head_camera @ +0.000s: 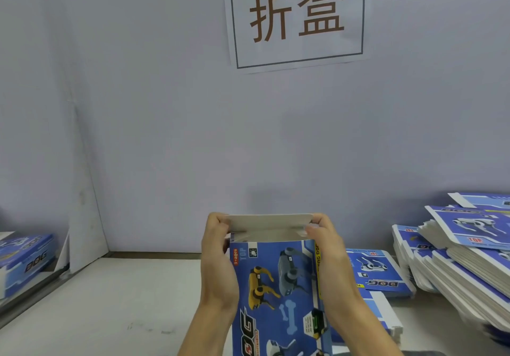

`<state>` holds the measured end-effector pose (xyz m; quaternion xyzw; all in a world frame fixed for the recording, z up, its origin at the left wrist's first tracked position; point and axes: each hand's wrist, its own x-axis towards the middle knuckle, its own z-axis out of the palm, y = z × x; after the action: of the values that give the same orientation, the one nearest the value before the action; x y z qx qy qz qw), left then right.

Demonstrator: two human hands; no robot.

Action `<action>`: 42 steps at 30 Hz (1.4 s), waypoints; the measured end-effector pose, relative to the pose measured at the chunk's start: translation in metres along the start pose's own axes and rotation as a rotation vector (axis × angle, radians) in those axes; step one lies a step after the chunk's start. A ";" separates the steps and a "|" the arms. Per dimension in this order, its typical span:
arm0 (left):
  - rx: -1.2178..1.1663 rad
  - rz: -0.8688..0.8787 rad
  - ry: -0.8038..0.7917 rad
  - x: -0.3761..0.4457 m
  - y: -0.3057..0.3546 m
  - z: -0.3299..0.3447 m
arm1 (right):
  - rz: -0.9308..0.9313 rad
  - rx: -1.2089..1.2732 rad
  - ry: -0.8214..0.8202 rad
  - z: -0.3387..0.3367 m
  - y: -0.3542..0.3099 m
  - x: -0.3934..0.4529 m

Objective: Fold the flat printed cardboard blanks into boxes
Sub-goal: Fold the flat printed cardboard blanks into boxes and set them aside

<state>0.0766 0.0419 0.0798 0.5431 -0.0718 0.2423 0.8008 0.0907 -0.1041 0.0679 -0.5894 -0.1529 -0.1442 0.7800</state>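
We hold the box [276, 286] upright between our two hands, its blue printed face toward us, showing a yellow dog and a grey one. Our left hand [218, 261] grips the box's left edge, fingers curled up at the top corner onto the pale flap [269, 224]. Our right hand [327, 256] grips the right edge the same way, thumb and fingers pinching the flap's other end. The flap stands at the top of the box, bent over along its crease, its unprinted side facing us.

Just right of the right hand a flat blank [375, 273] lies on the bench [110, 300], print up. Farther right, well apart from that hand, a tall stack [463, 261] of blanks leans in fanned layers. Far to the left of the left hand a folded box [24, 256] sits at the bench's edge. Above both hands, on the grey wall, hangs a sign [296, 16] with two brown characters.
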 end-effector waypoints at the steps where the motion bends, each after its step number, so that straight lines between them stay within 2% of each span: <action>1: -0.018 0.000 0.010 0.000 -0.001 -0.001 | -0.003 0.033 0.002 0.000 0.001 -0.002; 3: -0.007 -0.011 -0.010 0.000 0.000 -0.001 | -0.011 0.072 0.010 0.000 0.001 -0.005; 6: 0.150 0.057 -0.148 0.002 -0.001 -0.003 | -0.048 -0.021 -0.087 0.000 -0.001 -0.005; 9: 0.162 0.064 -0.225 0.003 -0.006 -0.013 | -0.003 -0.005 -0.136 -0.006 0.003 -0.003; 17: 0.317 0.242 -0.192 0.000 -0.013 -0.014 | -0.001 -0.035 -0.069 -0.013 0.007 -0.001; 19: 0.304 0.225 -0.183 0.000 -0.012 -0.013 | -0.010 -0.055 -0.057 -0.013 0.007 -0.002; 22: 0.207 0.061 -0.213 0.001 -0.010 -0.012 | -0.060 -0.072 0.001 -0.012 0.003 -0.003; 24: 0.242 -0.069 -0.339 0.002 -0.008 -0.016 | -0.091 -0.054 0.150 -0.013 -0.003 0.000; 27: 0.422 -0.373 -0.737 0.003 0.001 -0.031 | -0.079 0.186 0.358 -0.031 -0.012 0.008; 28: 0.489 -0.441 -0.851 0.003 0.005 -0.036 | -0.045 0.300 0.387 -0.040 -0.015 0.009; 30: 0.514 -0.456 -0.944 0.003 0.012 -0.045 | 0.024 0.547 0.389 -0.058 -0.019 0.009; 31: 0.484 -0.420 -0.923 0.006 0.015 -0.049 | 0.038 0.623 0.398 -0.065 -0.020 0.007; 33: 0.362 -0.258 -0.733 0.013 0.021 -0.057 | 0.080 0.647 0.450 -0.074 -0.019 0.005; 37: -0.212 0.018 -0.060 0.038 0.036 -0.087 | 0.155 0.525 0.474 -0.075 -0.011 0.004; 38: -0.307 -0.019 0.061 0.041 0.043 -0.090 | 0.160 0.443 0.458 -0.071 -0.010 0.005; 39: -0.405 -0.049 0.055 0.038 0.052 -0.090 | 0.166 0.316 0.440 -0.067 -0.009 0.006; 41: -0.430 0.013 0.171 0.043 0.040 -0.101 | 0.189 -0.023 0.387 -0.062 -0.002 0.008; 42: -0.360 0.043 0.247 0.041 0.033 -0.098 | 0.201 -0.201 0.335 -0.061 0.002 0.008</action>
<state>0.0829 0.1533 0.0833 0.3557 -0.0269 0.3071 0.8823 0.1032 -0.1624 0.0540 -0.6443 0.0533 -0.1762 0.7423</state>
